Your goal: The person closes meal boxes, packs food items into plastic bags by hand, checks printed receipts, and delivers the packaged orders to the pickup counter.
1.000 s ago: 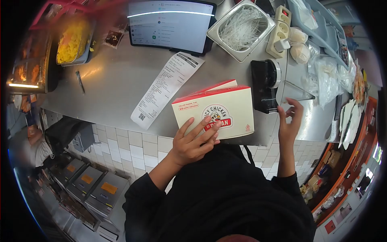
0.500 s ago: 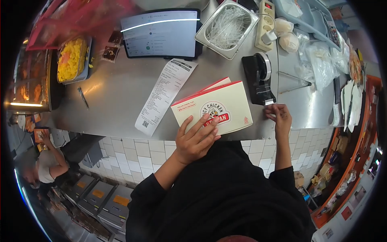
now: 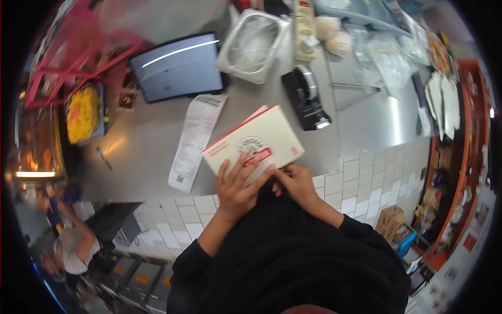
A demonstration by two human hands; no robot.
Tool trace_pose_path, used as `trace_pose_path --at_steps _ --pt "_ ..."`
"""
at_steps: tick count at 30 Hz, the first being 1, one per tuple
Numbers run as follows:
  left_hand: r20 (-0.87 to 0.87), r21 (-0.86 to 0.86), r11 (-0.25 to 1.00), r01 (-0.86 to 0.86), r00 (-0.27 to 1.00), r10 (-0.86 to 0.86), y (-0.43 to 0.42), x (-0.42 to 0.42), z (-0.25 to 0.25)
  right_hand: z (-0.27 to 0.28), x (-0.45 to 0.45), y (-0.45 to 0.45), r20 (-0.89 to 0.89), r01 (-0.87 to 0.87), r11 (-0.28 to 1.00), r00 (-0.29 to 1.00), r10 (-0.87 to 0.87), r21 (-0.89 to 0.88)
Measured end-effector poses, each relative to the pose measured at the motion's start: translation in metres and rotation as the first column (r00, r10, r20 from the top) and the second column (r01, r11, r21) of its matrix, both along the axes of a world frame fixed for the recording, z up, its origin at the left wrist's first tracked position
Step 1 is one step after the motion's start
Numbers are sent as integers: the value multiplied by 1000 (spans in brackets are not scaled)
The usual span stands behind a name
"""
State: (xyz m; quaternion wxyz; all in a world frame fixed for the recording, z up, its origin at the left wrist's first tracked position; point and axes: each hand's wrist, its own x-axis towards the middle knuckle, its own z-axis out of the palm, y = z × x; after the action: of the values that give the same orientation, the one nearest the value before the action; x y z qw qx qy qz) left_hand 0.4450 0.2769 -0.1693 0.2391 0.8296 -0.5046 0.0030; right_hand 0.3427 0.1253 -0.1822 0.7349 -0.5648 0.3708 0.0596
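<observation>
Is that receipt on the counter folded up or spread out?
Spread out: the receipt lies as one long strip beside the box, printed side up, with no fold visible.

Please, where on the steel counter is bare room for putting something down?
Bare patches: between pen and receipt, and right of the tape dispenser, below the plastic bags. A narrower gap separates the box from the dispenser. The back is crowded: tablet, metal container, power strip.
</observation>
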Motion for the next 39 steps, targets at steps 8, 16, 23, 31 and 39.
trace_pose_path --at_steps 8,16,23,31,39 --pt "-14 112 994 3 1000 -2 -1 -1 12 -35 -23 -80 -97 -194 288 943 319 -938" --pt "-95 -224 915 -334 942 321 -82 -34 59 10 -151 -383 213 332 251 889 -404 -909" --pt "-162 -259 963 81 979 -126 -273 -108 47 -41 -87 -496 272 217 235 933 234 -947" --pt "-230 -247 877 412 854 -466 -449 -139 -7 -50 -68 -579 -235 -236 7 968 84 -972" --pt "-1 -35 929 368 930 -368 -531 -141 -67 -38 -58 -615 -555 -655 228 741 377 -720"
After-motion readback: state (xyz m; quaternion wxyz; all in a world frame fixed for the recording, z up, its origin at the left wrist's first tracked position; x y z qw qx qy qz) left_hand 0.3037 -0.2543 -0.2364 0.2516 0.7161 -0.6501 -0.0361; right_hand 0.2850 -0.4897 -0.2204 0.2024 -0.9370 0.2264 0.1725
